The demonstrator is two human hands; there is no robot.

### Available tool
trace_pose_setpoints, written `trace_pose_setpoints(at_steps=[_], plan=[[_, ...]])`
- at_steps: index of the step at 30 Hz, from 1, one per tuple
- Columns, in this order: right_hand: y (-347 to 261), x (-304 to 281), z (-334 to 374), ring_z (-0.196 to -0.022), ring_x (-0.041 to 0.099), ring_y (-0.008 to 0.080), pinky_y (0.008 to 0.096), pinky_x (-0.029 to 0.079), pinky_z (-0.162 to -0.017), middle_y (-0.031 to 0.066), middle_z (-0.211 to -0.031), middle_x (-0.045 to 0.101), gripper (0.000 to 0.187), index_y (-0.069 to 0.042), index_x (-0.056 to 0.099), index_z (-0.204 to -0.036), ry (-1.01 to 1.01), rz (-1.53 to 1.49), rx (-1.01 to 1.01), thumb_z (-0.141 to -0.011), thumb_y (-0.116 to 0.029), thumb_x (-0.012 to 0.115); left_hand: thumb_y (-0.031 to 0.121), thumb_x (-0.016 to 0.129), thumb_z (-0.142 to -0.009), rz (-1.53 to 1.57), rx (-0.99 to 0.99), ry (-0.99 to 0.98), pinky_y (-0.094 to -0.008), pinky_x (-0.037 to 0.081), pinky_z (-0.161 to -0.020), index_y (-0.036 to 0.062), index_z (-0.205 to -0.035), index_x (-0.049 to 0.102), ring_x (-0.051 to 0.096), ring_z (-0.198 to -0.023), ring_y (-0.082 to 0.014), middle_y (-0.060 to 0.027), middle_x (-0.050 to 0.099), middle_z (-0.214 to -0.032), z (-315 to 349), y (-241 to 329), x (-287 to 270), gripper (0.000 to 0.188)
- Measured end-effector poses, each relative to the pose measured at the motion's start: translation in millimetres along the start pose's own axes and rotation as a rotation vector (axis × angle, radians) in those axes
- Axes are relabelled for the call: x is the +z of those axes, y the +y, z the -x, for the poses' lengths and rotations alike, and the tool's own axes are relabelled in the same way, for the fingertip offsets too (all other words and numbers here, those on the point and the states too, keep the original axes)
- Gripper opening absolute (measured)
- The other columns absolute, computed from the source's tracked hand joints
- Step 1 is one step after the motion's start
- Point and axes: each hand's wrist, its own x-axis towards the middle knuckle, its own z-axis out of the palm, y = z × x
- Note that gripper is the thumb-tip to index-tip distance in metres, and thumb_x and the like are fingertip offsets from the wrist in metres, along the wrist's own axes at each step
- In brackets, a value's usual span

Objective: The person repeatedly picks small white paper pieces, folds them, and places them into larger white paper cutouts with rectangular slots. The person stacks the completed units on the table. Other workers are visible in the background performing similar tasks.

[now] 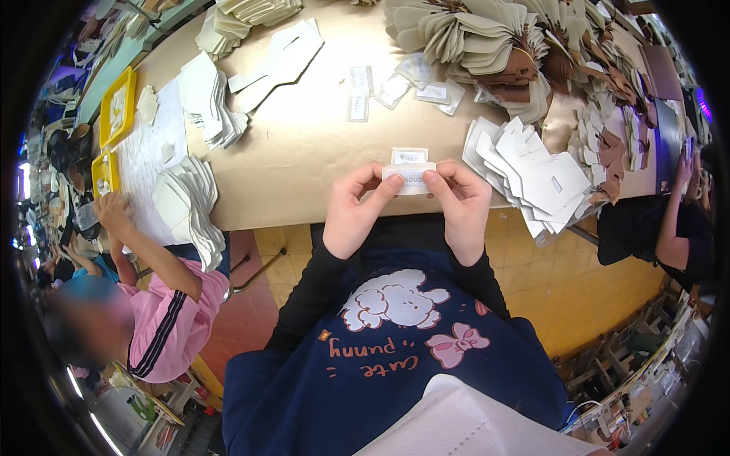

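Note:
A small white strip-shaped label with printing is held level at the table's near edge. My left hand pinches its left end between thumb and fingers. The right end is gripped the same way by my right hand. Just beyond it shows a second small label card with a pale border; whether it lies on the table or touches my fingers I cannot tell. Further up the table lie several similar small cards. Close to my right hand is a fanned stack of white cut pieces.
Brown paper covers the table. Bundles of beige and brown cut pieces crowd the far right. White stacks and yellow trays are at left, where a person in a pink shirt works. Another person is at right.

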Motion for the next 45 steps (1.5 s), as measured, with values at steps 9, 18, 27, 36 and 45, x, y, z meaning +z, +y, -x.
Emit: trace_pose_setpoints(at_steps=[9, 18, 27, 36, 45], plan=[[-0.5, 9.4, 3.6, -0.076, 0.052, 0.0071, 0.0229, 0.043, -0.071, 0.0011, -0.083, 0.061, 0.012, 0.006, 0.065, -0.089, 0.079, -0.109, -0.029, -0.095, -0.005, 0.066, 0.017, 0.066, -0.097, 0.012, 0.148, -0.005, -0.0251, 0.042, -0.079, 0.0002, -0.087, 0.061, 0.051, -0.083, -0.0087, -0.0001, 0.058, -0.082, 6.1, -8.9, 6.7, 0.02], [0.3, 1.9, -7.9, -0.076, 0.053, 0.007, 0.0222, 0.043, -0.071, 0.0005, -0.084, 0.062, 0.01, 0.005, 0.066, -0.091, 0.094, 0.112, -0.035, -0.093, -0.005, 0.068, 0.01, 0.063, -0.097, -0.022, 0.058, 0.047, -0.0267, 0.044, -0.088, -0.0012, -0.103, 0.064, 0.057, -0.096, -0.0116, -0.0032, 0.062, -0.101, 6.1, -4.3, -14.2, 0.013], [0.9, 4.8, -4.8, -0.077, 0.054, 0.0073, 0.0224, 0.045, -0.073, 0.0012, -0.084, 0.062, 0.01, 0.006, 0.067, -0.093, 0.037, 0.047, 0.062, -0.092, -0.004, 0.068, 0.006, 0.065, -0.095, 0.012, 0.088, 0.071, -0.026, 0.044, -0.088, -0.002, -0.103, 0.065, 0.057, -0.095, -0.0107, -0.002, 0.063, -0.099, 4.7, -5.5, -13.6, 0.012], [-0.4, 12.7, -5.1, -0.077, 0.062, 0.0187, 0.0277, 0.05, -0.07, 0.006, -0.089, 0.067, 0.021, 0.001, 0.072, -0.097, 0.209, 0.51, -0.536, -0.078, 0.002, 0.076, 0.004, 0.065, -0.094, -0.051, 0.127, 0.108, -0.0251, 0.044, -0.085, -0.0034, -0.098, 0.066, 0.057, -0.091, -0.0111, -0.0023, 0.063, -0.094, 1.7, -6.2, -15.9, 0.008], [3.9, 18.4, -6.0, -0.08, 0.068, 0.0257, 0.0323, 0.053, -0.07, 0.0113, -0.089, 0.07, 0.02, 0.001, 0.073, -0.094, -0.043, 0.682, -0.654, -0.075, 0.005, 0.076, 0.004, 0.068, -0.088, -0.408, 0.392, 0.157, -0.0304, 0.047, -0.073, -0.0017, -0.091, 0.067, 0.061, -0.082, -0.022, -0.0102, 0.065, -0.087, 3.0, -0.4, -5.0, 0.006]])
